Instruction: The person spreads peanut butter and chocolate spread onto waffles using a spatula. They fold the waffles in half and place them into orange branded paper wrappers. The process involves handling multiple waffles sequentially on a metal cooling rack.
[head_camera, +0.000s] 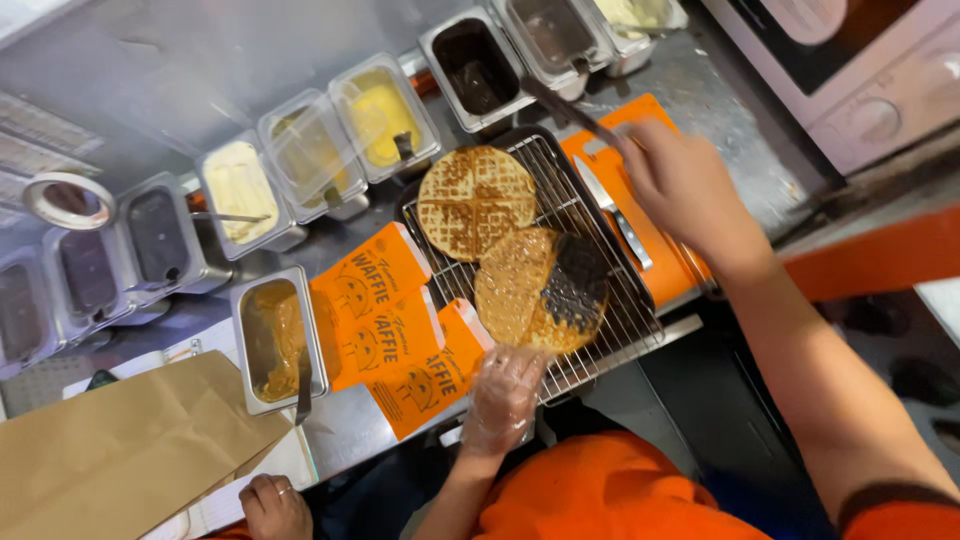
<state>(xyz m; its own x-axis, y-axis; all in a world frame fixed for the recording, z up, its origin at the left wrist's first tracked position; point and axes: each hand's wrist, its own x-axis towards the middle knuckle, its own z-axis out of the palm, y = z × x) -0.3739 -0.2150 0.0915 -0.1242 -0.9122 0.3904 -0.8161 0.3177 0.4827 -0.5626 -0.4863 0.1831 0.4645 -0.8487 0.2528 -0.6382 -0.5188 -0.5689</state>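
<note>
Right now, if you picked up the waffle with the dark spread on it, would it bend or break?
The spread waffle looks thin and wide, so it would probably sag if lifted by one edge. The dark topping covers about half, so that side may feel heavier and sticky. It lies on a wire rack, partly over the plain waffle, so it should lift off easily.

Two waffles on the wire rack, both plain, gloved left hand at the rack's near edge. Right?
Not quite. The head view shows only the far waffle plain; the near waffle is covered with light and dark spreads. Both sit on the wire rack, gloved left hand at its near edge.
</note>
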